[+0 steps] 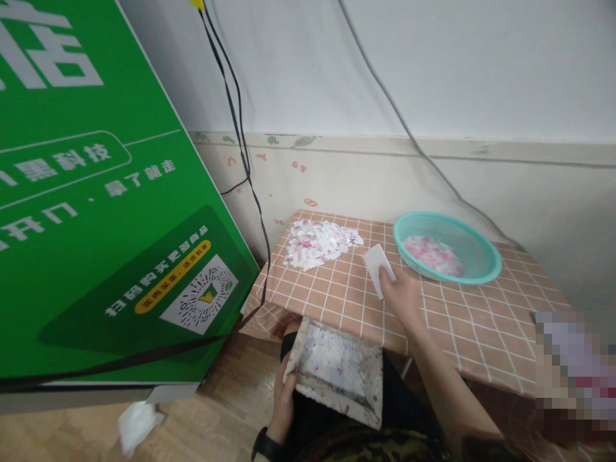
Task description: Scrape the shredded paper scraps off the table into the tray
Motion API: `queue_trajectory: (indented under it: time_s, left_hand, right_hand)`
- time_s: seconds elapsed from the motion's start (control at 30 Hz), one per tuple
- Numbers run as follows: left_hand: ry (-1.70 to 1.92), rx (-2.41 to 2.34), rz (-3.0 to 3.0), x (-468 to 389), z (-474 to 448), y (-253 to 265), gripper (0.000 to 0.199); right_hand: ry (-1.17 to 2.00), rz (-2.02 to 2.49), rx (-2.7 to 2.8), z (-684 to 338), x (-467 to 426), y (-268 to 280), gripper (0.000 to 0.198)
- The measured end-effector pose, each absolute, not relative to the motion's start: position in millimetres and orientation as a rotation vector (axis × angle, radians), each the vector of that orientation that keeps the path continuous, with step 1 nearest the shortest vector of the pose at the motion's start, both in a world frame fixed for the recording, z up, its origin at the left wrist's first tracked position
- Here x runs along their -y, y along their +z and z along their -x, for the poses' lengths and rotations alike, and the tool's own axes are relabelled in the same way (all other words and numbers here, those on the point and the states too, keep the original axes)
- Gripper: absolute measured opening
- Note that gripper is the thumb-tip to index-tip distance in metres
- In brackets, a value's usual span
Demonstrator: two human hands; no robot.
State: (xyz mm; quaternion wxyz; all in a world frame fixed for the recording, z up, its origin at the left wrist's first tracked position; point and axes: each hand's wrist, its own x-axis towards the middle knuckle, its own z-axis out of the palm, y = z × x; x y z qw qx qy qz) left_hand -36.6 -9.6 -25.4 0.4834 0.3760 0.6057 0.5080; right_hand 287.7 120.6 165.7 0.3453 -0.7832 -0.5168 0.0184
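Observation:
My right hand (400,290) is closed on a flat white rectangular card (376,264), held tilted just over the checked tablecloth. Below the table's front edge, my left hand (285,394) grips the left side of a worn whitish tray (356,410) resting on my lap. Small pale pieces (337,356) cover much of the tray's bottom. On the table, beyond the card and to its left, lies a spread heap of white and pinkish flakes (320,240). A turquoise plastic basin (474,276) stands right of the card, with pink and white flakes (433,255) inside.
The brown checked tablecloth (337,295) meets the wall behind. A large green machine (120,212) rises at the left, with dark cables (262,256) hanging beside it. A crumpled white bag (138,425) lies on the floor. Something pixelated (575,372) sits at the table's right.

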Motion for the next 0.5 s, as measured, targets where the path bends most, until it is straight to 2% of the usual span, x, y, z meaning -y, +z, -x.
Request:
queue_trajectory:
  time_s: [0.13,0.3,0.5]
  left_hand:
    - [1.177,-1.413,-0.961,5,37,-11,0.069]
    - [1.009,-1.270,-0.990,2,39,10,0.058]
    - [0.991,-1.264,-0.885,4,30,14,0.059]
  right_hand:
    - [0.121,1.902,1.600,-285,-133,190,0.043]
    - [0.238,1.513,2.140,-270,-178,233,0.029]
    - [0.333,1.436,2.410,-242,-235,253,0.023]
